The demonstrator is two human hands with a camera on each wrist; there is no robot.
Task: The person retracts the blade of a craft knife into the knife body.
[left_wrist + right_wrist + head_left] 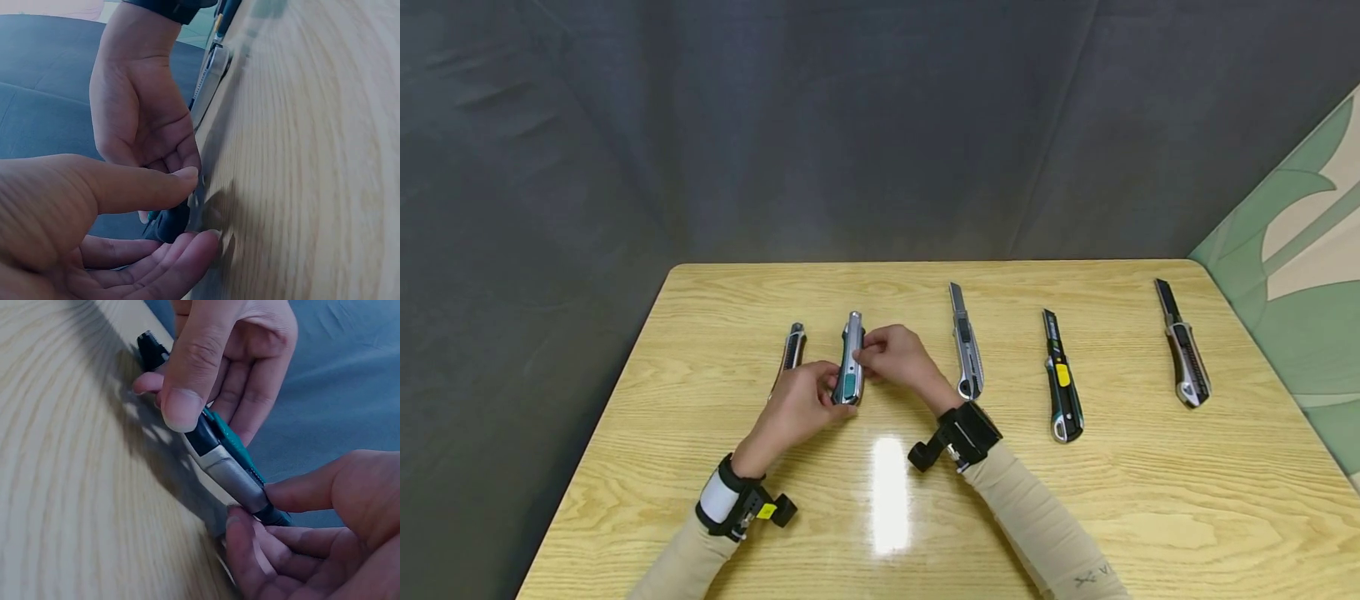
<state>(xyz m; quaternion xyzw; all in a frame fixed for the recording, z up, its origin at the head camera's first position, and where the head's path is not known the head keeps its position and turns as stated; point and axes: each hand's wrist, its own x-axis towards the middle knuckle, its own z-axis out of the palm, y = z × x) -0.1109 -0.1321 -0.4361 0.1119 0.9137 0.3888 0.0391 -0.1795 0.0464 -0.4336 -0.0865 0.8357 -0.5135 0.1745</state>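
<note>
A silver utility knife (pixel 852 360) with a teal patch lies between both hands at the table's left-centre. My left hand (pixel 793 406) holds its near end, thumb at the bottom and fingers along the left side. Higher up on the right side, my right hand (pixel 898 357) pinches it. The right wrist view shows the right thumb and fingertips on the end of the silver and green knife (pixel 232 474), with the left thumb over its other end. Only a dark end of this knife (pixel 172 224) shows in the left wrist view. Another utility knife (pixel 793 348) is partly hidden behind the left hand.
To the right lie a grey utility knife (pixel 966 337), a black one with a yellow slider (pixel 1063 379), and a silver and brown one (pixel 1183 350). The wooden table (pixel 1150 517) meets a dark cloth (pixel 880 133) at its far edge. A green leaf-patterned surface (pixel 1322 333) borders the right.
</note>
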